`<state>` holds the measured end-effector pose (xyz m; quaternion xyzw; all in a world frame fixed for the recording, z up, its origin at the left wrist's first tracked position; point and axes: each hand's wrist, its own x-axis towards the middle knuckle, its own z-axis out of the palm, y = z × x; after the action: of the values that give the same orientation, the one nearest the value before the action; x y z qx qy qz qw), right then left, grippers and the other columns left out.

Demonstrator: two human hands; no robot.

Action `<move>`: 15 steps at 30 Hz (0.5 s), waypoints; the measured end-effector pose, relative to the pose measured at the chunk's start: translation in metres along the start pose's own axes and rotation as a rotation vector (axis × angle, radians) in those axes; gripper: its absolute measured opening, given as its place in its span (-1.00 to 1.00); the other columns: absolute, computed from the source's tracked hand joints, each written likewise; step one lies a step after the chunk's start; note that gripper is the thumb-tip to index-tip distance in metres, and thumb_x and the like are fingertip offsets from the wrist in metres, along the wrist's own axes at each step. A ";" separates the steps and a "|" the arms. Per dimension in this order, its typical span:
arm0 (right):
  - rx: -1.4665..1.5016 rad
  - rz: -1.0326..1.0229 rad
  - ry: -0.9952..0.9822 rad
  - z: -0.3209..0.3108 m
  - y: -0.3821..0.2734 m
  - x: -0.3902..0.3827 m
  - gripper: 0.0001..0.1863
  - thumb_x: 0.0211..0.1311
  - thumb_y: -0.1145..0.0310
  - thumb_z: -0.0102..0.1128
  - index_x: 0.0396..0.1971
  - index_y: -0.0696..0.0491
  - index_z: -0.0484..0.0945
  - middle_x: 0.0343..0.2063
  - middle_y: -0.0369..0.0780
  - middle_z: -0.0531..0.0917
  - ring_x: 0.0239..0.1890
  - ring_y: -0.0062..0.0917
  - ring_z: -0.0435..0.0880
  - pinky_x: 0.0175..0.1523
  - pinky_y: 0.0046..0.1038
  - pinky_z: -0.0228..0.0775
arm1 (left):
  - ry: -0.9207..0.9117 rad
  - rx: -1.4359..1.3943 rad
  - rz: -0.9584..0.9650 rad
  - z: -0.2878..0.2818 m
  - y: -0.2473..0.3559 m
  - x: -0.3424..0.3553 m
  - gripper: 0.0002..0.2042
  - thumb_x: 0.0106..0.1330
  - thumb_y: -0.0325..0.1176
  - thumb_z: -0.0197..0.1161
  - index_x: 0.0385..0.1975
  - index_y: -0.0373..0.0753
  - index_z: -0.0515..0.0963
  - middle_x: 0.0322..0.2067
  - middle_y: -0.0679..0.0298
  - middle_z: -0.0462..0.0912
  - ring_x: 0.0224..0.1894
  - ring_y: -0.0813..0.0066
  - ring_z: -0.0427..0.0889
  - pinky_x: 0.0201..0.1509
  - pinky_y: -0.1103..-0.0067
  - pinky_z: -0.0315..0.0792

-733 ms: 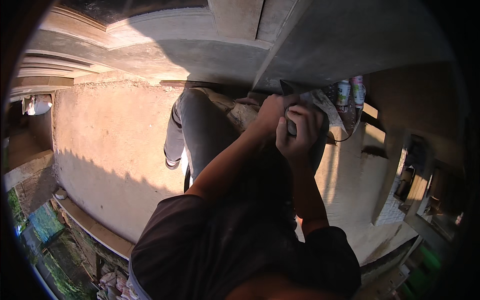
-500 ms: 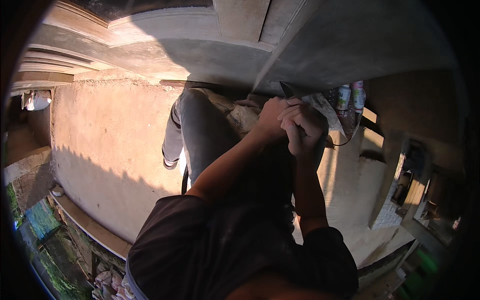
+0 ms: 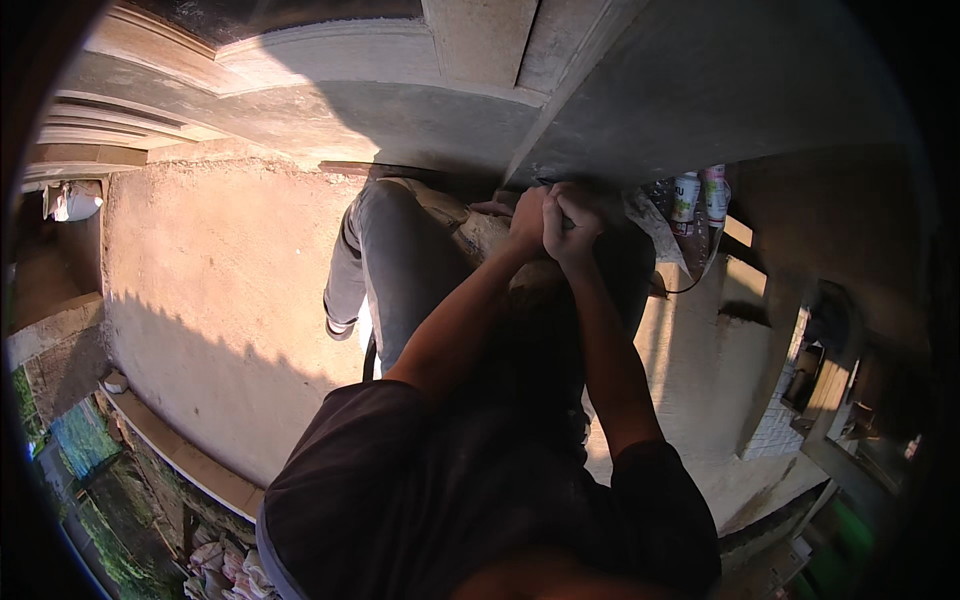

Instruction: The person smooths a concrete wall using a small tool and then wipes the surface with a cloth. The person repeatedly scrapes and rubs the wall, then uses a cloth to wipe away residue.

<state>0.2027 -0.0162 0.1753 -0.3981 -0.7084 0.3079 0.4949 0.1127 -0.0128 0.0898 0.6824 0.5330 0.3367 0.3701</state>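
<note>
Clock positions are read from our joined hands, with 12 o'clock toward the upper edge of the view. Our left hand (image 3: 526, 218) and right hand (image 3: 572, 225) are pressed together above the lap. The right fingers are clenched against the left hand; what they enclose is hidden. Our left fingers are largely concealed, so we cannot tell the state of that grip. At 12 o'clock, just beside the knuckles, a small dark piece (image 3: 544, 182) protrudes; its shape is too small to tell. At 8 o'clock, near the left wrist, we locate a pale crumpled bundle (image 3: 484, 235) between our legs. Our left knee (image 3: 385, 205), in grey trousers, is at 9 o'clock. At 3 o'clock, well apart, stand two printed containers (image 3: 685, 197), with a pale sheet (image 3: 655, 232) between them and our hands. A grey wall (image 3: 740, 90) extends at 2 o'clock.
</note>
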 end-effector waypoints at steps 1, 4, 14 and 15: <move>0.018 -0.170 0.031 0.000 0.003 -0.002 -0.80 -0.09 0.61 0.12 -0.75 0.15 0.30 -0.70 -0.17 0.42 -0.66 -0.38 0.44 -0.32 -0.35 0.40 | 0.074 -0.029 0.109 0.006 -0.002 0.000 -0.73 0.11 -0.22 0.32 -0.28 -0.26 0.59 -0.55 0.04 0.67 -0.45 -0.07 0.70 -0.41 0.19 0.51; 0.125 -0.539 0.000 -0.001 0.007 -0.002 -0.82 -0.08 0.62 0.10 -0.74 0.15 0.33 -0.69 -0.18 0.43 -0.64 -0.37 0.45 -0.31 -0.35 0.39 | 0.161 -0.070 0.074 0.010 -0.001 0.004 -0.75 0.14 -0.22 0.31 -0.27 -0.21 0.59 -0.56 0.05 0.66 -0.45 -0.08 0.69 -0.42 0.19 0.50; 0.166 -0.494 -0.054 -0.022 -0.022 -0.001 -0.80 0.00 0.59 0.12 -0.72 0.17 0.34 -0.69 -0.19 0.43 -0.62 -0.34 0.44 -0.25 -0.33 0.39 | 0.237 -0.080 0.190 -0.014 0.051 -0.005 -0.74 0.15 -0.21 0.28 -0.21 -0.17 0.63 -0.44 0.05 0.70 -0.38 -0.08 0.70 -0.36 0.19 0.52; 0.144 -0.348 -0.002 -0.020 -0.023 0.001 -0.78 0.05 0.57 0.10 -0.72 0.17 0.34 -0.69 -0.21 0.43 -0.62 -0.36 0.42 -0.26 -0.33 0.37 | 0.246 -0.064 0.132 -0.016 0.052 -0.004 -0.78 0.16 -0.24 0.29 -0.27 -0.20 0.61 -0.45 0.08 0.69 -0.42 -0.02 0.69 -0.39 0.24 0.49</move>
<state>0.2153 -0.0255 0.2011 -0.2326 -0.7432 0.2682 0.5672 0.1231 -0.0222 0.1422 0.6572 0.5173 0.4583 0.3008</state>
